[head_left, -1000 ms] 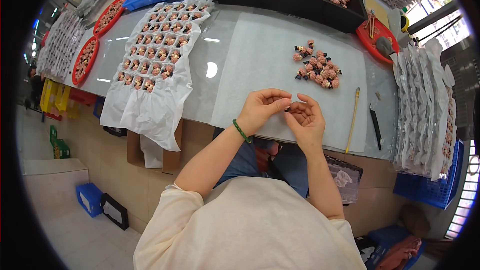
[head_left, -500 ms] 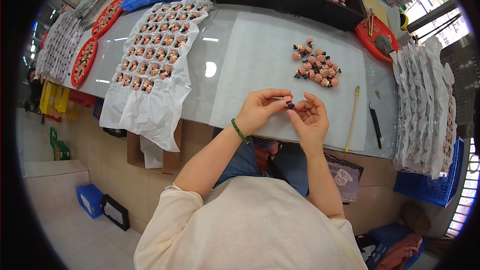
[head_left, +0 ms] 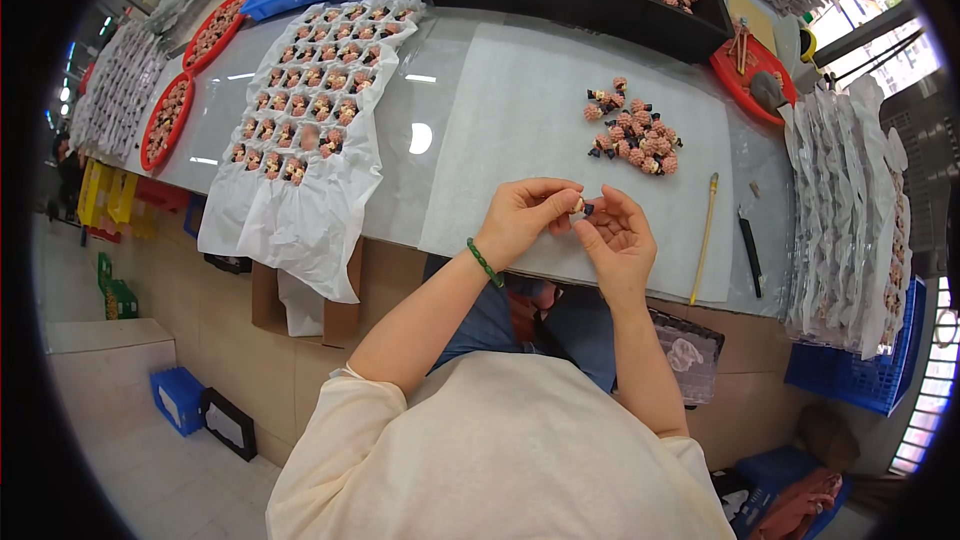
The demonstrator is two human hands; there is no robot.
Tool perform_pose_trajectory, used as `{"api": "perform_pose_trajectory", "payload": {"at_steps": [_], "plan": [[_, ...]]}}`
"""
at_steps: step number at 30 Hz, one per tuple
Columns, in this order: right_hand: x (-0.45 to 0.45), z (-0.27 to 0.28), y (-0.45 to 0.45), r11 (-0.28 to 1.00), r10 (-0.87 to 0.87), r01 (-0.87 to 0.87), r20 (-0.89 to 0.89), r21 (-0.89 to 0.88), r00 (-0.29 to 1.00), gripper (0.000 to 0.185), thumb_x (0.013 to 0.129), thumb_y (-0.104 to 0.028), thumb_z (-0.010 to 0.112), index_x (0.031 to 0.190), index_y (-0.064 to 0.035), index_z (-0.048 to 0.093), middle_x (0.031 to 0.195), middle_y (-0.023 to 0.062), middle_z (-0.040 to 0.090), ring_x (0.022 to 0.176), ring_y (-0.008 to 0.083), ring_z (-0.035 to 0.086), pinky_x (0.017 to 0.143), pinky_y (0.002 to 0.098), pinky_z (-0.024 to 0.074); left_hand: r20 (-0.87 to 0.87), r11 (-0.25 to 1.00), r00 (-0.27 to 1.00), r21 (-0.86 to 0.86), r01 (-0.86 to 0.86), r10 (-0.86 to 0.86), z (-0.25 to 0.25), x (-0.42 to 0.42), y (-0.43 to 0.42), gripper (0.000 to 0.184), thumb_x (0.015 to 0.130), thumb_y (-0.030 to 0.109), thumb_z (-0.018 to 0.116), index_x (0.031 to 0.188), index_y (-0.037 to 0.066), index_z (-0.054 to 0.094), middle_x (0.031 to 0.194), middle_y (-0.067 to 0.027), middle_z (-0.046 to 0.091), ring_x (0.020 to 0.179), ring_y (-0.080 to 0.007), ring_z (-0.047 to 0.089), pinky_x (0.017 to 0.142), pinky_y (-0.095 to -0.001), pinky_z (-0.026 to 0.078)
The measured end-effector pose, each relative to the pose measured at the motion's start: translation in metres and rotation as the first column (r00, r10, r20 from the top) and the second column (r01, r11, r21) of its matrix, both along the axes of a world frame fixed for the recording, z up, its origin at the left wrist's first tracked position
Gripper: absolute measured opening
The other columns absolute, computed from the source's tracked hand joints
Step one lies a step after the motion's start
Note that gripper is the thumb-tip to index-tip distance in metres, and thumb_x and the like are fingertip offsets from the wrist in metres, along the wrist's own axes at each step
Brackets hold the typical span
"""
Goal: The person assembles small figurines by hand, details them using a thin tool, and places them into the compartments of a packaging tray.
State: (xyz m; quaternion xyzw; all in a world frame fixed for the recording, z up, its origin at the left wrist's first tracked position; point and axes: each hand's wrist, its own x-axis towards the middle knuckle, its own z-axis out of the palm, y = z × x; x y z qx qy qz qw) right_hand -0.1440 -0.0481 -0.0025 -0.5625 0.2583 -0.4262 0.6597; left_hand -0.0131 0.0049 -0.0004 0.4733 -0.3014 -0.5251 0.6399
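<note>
A small figurine [head_left: 581,207] with a pinkish knobbly head and a dark end is held up over the near part of the white sheet. My left hand [head_left: 520,223] pinches it between thumb and fingertips, a green bracelet at that wrist. My right hand [head_left: 622,235] is half curled at its dark end, with thumb and index finger seeming to touch it; the exact contact is partly hidden. Beyond the hands lies a loose pile of similar figurines [head_left: 640,140]. To the left, a paper-lined tray [head_left: 300,205] holds rows of figurines in its pockets.
A black bin [head_left: 560,2] and a blue tray [head_left: 262,2] of figurines stand at the back. Red trays [head_left: 190,120] sit far left. On the right are a yellow-handled brush [head_left: 705,240], a black pen-like tool [head_left: 751,255], a red dish [head_left: 735,90] and stacked wrapped trays [head_left: 845,220].
The figurine has turned between my fingers, its pale side now showing and its dark end pointing right. My hands have barely shifted.
</note>
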Motion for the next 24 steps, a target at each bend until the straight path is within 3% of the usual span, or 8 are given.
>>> {"api": "perform_pose_trajectory", "payload": {"at_steps": [3,8,24], "plan": [[0.0009,0.0002,-0.0003,1.000,-0.013,0.013,-0.014,-0.007,1.000,0.042,0.070,0.006,0.061,0.108,0.0007,0.045,0.089,0.0068,0.054,0.079,0.0101,0.053,0.071,0.0203,0.0447,0.052,1.000,0.999,0.013,0.001,-0.002,-0.0003,-0.0001,0.0005,0.023,0.083,0.014,0.050,0.100,-0.001,0.056,0.077,-0.0026,0.056,0.064,-0.0070,0.050,0.057,-0.0191,0.041],[0.0008,-0.0026,-0.0004,0.999,-0.004,0.007,-0.073,0.047,0.997,0.041,0.070,0.007,0.060,0.107,0.0006,0.046,0.087,0.0065,0.055,0.078,0.0100,0.054,0.070,0.0197,0.0451,-0.009,0.999,1.000,-0.045,0.018,-0.018,-0.0019,0.0026,0.0010,0.022,0.083,0.010,0.049,0.101,0.000,0.055,0.084,-0.0026,0.056,0.072,-0.0067,0.050,0.062,-0.0193,0.041],[0.0045,-0.0020,0.0028,0.992,0.019,-0.044,-0.201,-0.121,0.979,0.045,0.068,0.007,0.061,0.109,0.0009,0.043,0.084,0.0097,0.057,0.077,0.0126,0.057,0.068,0.0211,0.0464,0.008,0.996,1.000,-0.079,0.029,-0.029,-0.0045,0.0035,0.0019,0.020,0.082,0.005,0.047,0.099,-0.001,0.056,0.092,-0.0046,0.057,0.082,-0.0093,0.053,0.068,-0.0212,0.043]]}}
